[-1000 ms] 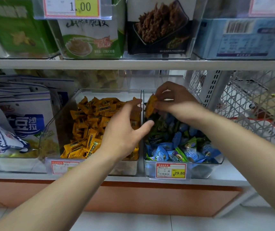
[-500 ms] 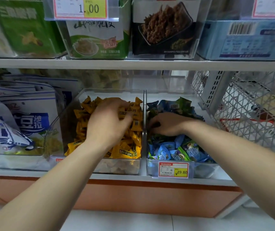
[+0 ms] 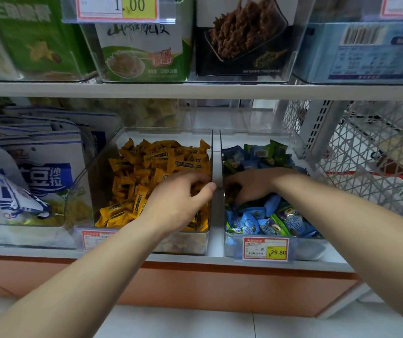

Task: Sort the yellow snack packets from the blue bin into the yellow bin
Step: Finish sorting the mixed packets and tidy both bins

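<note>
Curling right hand [image 3: 251, 184] digs blue packets [image 3: 251, 223]; left hand [image 3: 178, 203] seemingly touches yellow packets [image 3: 141, 172].

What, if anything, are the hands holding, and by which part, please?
Cannot tell: the right hand has curled fingers buried among packets in the blue bin; the left hand is blurred over the yellow bin.

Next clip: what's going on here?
A person is sorting snacks at a shop shelf with bare hands. The left hand hovers over the yellow bin, which is full of yellow packets. Its fingers are curled but blurred, so a grip can't be confirmed. The right hand digs among blue and green packets in the blue bin, near its left wall. What it grasps is hidden.
</note>
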The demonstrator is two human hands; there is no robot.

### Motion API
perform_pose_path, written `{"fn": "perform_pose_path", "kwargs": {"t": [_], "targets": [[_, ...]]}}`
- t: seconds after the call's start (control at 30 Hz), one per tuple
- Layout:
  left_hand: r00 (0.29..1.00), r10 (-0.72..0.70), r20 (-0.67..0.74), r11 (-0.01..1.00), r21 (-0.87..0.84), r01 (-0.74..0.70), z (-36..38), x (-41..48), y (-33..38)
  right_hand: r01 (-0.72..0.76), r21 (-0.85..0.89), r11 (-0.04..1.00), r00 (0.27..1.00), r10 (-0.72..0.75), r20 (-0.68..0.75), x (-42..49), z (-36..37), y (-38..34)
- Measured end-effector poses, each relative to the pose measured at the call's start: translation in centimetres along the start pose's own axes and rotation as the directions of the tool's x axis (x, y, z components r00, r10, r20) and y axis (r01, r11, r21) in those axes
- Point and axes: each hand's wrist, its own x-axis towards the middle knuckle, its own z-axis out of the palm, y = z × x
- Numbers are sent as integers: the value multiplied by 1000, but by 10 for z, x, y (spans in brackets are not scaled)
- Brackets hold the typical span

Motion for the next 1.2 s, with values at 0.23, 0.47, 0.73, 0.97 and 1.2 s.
{"fn": "perform_pose_path", "kwargs": {"t": [0.23,0.47,0.73,0.97,1.2], "targets": [[1000,-7,-27,1000,-17,7,0,-1,5,65,-28,998,965,-70,-252,-13,4,1],[971,52,-234,981,-168,-93,-8,2,25,408,525,747,737,70,-673,-57,-9,-11],[916,92,-390,940,-268,-209,-14,9,43,630,706,324,715,115,-690,-60,2,-37],[962,-36,-271,985,154,80,-23,13,10,158,109,981,893,-95,-441,-51,13,0],[998,58,-28,986,159,-53,8,5,27,-170,-394,904,982,191,15,-11,15,-9]]}}
